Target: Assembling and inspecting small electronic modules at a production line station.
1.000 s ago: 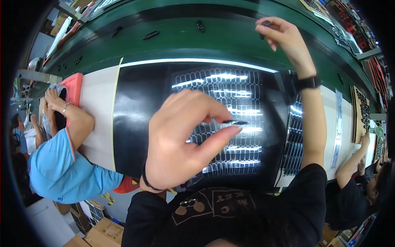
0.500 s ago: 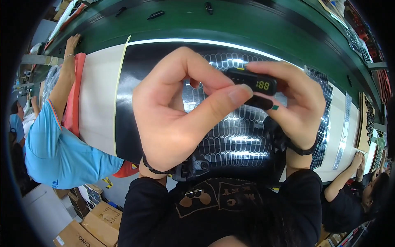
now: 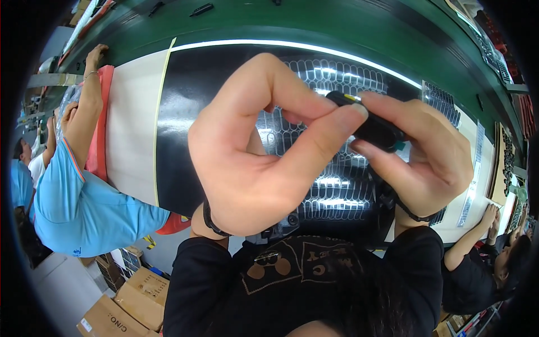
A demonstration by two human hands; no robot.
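Between both hands I hold a small black electronic display unit point(image 3: 375, 133), lifted above the table. My left hand point(image 3: 247, 157) pinches its left end between thumb and forefinger, the thumb on the near side. Around the right end, the fingers and thumb of my right hand point(image 3: 429, 143) are closed. A yellow mark point(image 3: 352, 97) shows on its upper edge, and a small green tab point(image 3: 400, 145) sticks out at its right end. The display face is not visible. Underneath lies a sheet of clear oval stickers point(image 3: 342, 196) on a black mat point(image 3: 182, 132).
A green conveyor belt point(image 3: 314, 25) runs along the far side, carrying several small black units point(image 3: 201, 9). More oval stickers point(image 3: 441, 101) lie at the right. A co-worker in light blue point(image 3: 95, 208) reaches beside a red pad point(image 3: 101, 123). Cardboard boxes point(image 3: 143, 292) stand at lower left.
The display unit has turned in my fingers, so its lit digits no longer show. Both hands have shifted to the right with it. The units on the belt have moved up and left in view.
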